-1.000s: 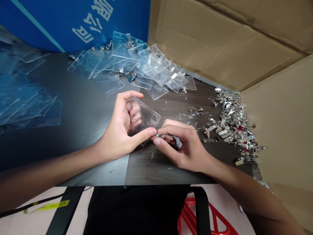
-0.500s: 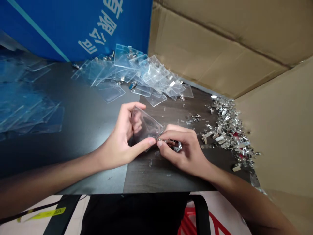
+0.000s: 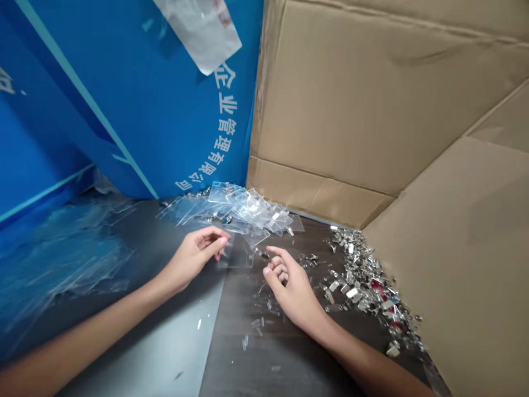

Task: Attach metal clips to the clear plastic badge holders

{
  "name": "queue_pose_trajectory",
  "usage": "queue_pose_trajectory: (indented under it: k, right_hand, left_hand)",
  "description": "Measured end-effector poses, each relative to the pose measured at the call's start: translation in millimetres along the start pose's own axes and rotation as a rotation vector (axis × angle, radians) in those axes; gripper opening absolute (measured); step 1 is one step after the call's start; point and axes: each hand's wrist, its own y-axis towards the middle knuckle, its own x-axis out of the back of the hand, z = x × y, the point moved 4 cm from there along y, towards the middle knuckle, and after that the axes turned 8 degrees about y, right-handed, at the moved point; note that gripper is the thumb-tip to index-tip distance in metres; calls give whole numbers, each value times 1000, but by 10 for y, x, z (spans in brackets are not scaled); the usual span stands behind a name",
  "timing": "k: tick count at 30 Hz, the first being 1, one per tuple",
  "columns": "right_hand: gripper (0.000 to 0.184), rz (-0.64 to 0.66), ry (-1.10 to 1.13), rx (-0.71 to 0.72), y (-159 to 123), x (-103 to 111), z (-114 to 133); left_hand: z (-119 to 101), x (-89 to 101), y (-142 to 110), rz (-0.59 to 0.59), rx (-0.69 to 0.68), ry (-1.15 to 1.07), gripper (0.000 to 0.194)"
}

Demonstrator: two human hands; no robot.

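Between the fingertips and thumb of my left hand [image 3: 197, 255] is a clear plastic badge holder [image 3: 242, 258], pinched by its left edge above the dark table. A small metal clip [image 3: 259, 252] shows at its right side; whether it is fastened there I cannot tell. My right hand [image 3: 292, 288] is apart from the holder, index finger stretched out, thumb separated and the other fingers loosely curled. Nothing shows in it. Just beyond my left hand lies a heap of clear badge holders with metal clips [image 3: 248, 207].
Many metal clips [image 3: 363, 275] are piled at the right along a cardboard wall [image 3: 330, 110]. Several loose clips [image 3: 309, 259] and clear scraps [image 3: 256, 322] lie near my right hand. More plastic sleeves [image 3: 78, 253] spread at the left, before a blue printed panel [image 3: 165, 121].
My head view has tilted up. My right hand has let go of the badge holder and its clip and opened. My left hand has carried the holder forward toward the heap.
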Motion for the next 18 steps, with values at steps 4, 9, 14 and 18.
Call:
queue_pose_trajectory:
  k: [4, 9, 14, 18]
  right_hand:
    - [51, 13, 24, -36, 55, -18, -141]
    - [43, 69, 3, -52, 83, -63, -161]
    - [40, 95, -10, -58, 64, -83, -105]
    - [38, 116, -48, -27, 33, -78, -47]
  left_hand:
    - [-145, 157, 419, -167, 45, -133, 33]
    - [-300, 226, 1047, -307, 69, -46, 21]
    - [-291, 257, 1093, -240, 99, 264, 47]
    - [-329, 803, 813, -184, 67, 692, 56]
